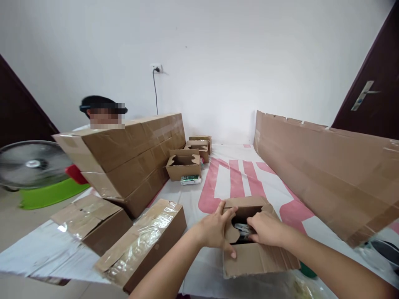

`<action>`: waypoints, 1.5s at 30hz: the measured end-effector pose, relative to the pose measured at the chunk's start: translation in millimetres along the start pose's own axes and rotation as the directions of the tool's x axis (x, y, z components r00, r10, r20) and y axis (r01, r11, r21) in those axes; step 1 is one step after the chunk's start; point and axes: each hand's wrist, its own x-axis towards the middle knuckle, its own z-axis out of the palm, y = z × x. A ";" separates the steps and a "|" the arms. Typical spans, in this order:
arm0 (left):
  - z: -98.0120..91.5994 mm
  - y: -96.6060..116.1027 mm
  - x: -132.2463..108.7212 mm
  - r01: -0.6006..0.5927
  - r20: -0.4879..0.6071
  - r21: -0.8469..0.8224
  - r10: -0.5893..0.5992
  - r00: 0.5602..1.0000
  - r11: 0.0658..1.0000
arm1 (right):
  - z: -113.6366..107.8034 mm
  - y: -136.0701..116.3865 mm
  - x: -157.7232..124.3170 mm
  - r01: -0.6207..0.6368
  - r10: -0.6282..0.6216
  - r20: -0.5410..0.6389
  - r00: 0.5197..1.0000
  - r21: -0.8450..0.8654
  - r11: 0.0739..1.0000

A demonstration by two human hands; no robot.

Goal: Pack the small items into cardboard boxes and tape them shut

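An open cardboard box (258, 259) stands on the cloth-covered table close to me, its near flap folded outward. My left hand (218, 230) rests on the box's left side, fingers spread over the rim and side flap, holding no separate item. Inside the opening, my right hand (264, 228) has its fingertips on a whitish packet (243, 227); the fingers are bent round its right end. Dark shadow hides the rest of the box's contents.
Taped boxes (140, 245) lie at the left, beside a stacked cardboard wall (134, 158). Behind it is a person in a black cap (99, 101). Open boxes (183, 170) and a green-white carton (190, 180) sit farther back. A cardboard panel (324, 166) borders the right.
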 end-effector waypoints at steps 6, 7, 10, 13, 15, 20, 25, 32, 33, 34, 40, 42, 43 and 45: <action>-12.7 0.5 17.4 -0.041 0.106 0.105 0.030 0.994 0.994 | -2.4 9.4 5.6 -0.009 0.004 -0.105 0.994 -0.050 0.999; -17.9 -0.7 23.8 -0.038 0.093 0.113 0.028 0.995 0.993 | -4.3 12.1 7.0 -0.024 0.018 -0.139 0.990 -0.037 0.999; -36.2 -6.4 43.0 0.026 0.059 0.093 -0.031 0.998 0.995 | -12.0 19.8 8.7 -0.068 0.070 -0.244 0.967 0.017 0.998; -48.2 -11.8 54.6 0.089 0.080 0.064 -0.094 0.992 0.994 | -20.2 27.9 3.0 -0.072 0.113 -0.388 0.915 0.119 0.990; -48.7 -13.8 56.2 0.114 0.107 0.047 -0.119 0.987 0.992 | -25.6 34.8 -6.0 -0.017 0.144 -0.544 0.827 0.232 0.973; -52.0 -24.3 52.1 0.220 0.036 0.039 -0.222 0.974 0.975 | -41.1 53.6 -41.7 0.044 0.331 -0.762 0.557 0.425 0.904; -91.8 -63.6 47.8 0.362 -0.143 0.103 -0.347 0.927 0.926 | -40.8 58.8 -65.9 0.048 0.391 -0.758 0.523 0.484 0.874; -113.8 -106.9 25.5 0.504 -0.293 0.056 -0.469 0.833 0.862 | 17.5 40.7 -42.6 0.085 0.154 -0.544 0.825 0.388 0.918; -115.1 -104.9 24.4 0.497 -0.332 0.040 -0.458 0.825 0.867 | 26.8 37.5 -36.7 0.083 0.109 -0.509 0.854 0.341 0.937; -116.6 -100.0 24.2 0.484 -0.380 0.024 -0.440 0.814 0.875 | 35.1 34.4 -30.8 0.083 0.069 -0.473 0.878 0.293 0.952; -83.7 -19.1 20.9 0.300 -0.637 -0.039 -0.255 0.728 0.953 | 57.6 22.9 -4.8 0.068 0.028 -0.383 0.923 0.234 0.970; -42.9 6.6 15.2 0.188 -0.590 -0.042 -0.176 0.788 0.981 | 56.8 25.3 -4.1 0.057 0.043 -0.381 0.924 0.250 0.967; -18.8 13.9 13.0 0.130 -0.540 -0.054 -0.139 0.830 0.990 | 56.8 28.5 -5.8 0.060 0.051 -0.381 0.923 0.273 0.960; 29.6 15.1 11.9 0.063 -0.417 -0.267 -0.175 0.892 0.962 | 60.5 38.3 -13.5 0.078 0.080 -0.387 0.919 0.376 0.923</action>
